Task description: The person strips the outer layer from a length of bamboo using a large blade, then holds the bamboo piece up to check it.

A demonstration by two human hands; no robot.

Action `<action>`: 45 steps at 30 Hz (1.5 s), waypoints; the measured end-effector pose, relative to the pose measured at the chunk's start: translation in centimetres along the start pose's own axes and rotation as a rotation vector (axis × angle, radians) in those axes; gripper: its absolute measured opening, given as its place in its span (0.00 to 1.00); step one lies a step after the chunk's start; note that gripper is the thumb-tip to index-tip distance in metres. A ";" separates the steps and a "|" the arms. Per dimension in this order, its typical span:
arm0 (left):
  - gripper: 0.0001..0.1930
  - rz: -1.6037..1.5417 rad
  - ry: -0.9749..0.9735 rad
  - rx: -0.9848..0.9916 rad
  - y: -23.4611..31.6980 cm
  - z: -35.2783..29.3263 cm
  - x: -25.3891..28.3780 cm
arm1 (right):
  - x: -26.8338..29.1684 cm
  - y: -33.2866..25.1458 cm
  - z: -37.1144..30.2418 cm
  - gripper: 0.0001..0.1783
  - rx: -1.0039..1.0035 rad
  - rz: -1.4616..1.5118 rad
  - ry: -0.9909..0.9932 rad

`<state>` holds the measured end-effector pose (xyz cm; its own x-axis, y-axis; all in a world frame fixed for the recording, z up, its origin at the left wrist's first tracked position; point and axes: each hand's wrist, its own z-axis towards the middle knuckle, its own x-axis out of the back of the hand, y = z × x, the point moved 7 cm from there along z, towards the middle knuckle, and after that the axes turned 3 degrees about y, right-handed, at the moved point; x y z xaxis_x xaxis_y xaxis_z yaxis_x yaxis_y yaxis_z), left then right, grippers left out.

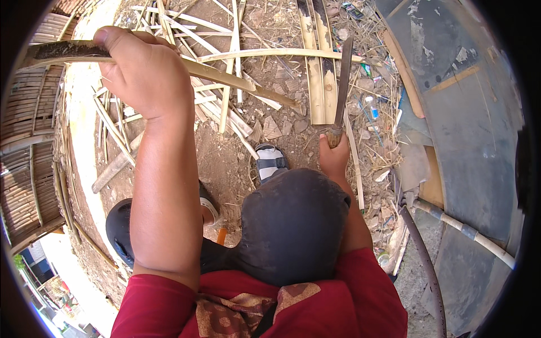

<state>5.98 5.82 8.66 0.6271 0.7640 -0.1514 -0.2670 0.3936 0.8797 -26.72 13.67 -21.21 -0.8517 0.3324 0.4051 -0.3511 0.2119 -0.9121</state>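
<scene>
My left hand (pixel 149 70), raised at the upper left, is closed round a long split bamboo piece (pixel 225 77). One end of the piece reaches the left rim, dark on its upper side; the other slants down toward the ground right of centre. Lower on the right, my right hand (pixel 334 155) grips the wooden handle of a machete (pixel 342 84), its long dark blade pointing away from me. Close to the blade's left lie two wide split bamboo lengths (pixel 315 93), pale inside with dark edges. A narrow pale bamboo strip (pixel 282 52) crosses over them.
Loose bamboo strips (pixel 228 107) lie heaped on the dirt ahead. Woven bamboo panels (pixel 25 186) stand at the left. Along the right are a grey sheet (pixel 468 112), a pale pole (pixel 468 228) and a dark curved pipe (pixel 425 265). Litter, including a blue-capped bottle (pixel 373 110), is scattered beside the sheet.
</scene>
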 end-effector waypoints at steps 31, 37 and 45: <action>0.31 -0.014 0.138 0.061 -2.2 1.2 1.4 | -2.5 6.2 -0.9 0.20 -0.229 -0.078 -0.191; 0.28 0.031 0.096 0.091 -1.1 0.6 0.6 | -3.9 8.1 -1.0 0.21 -0.141 -0.331 -0.167; 0.35 -0.004 0.031 0.019 -1.1 0.1 0.5 | -4.5 11.3 -0.4 0.23 -0.173 -0.366 -0.321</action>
<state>6.64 5.71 7.67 0.6054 0.7779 -0.1685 -0.2502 0.3870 0.8875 -26.68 14.96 -33.28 -0.7712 -0.0852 0.6308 -0.6020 0.4194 -0.6794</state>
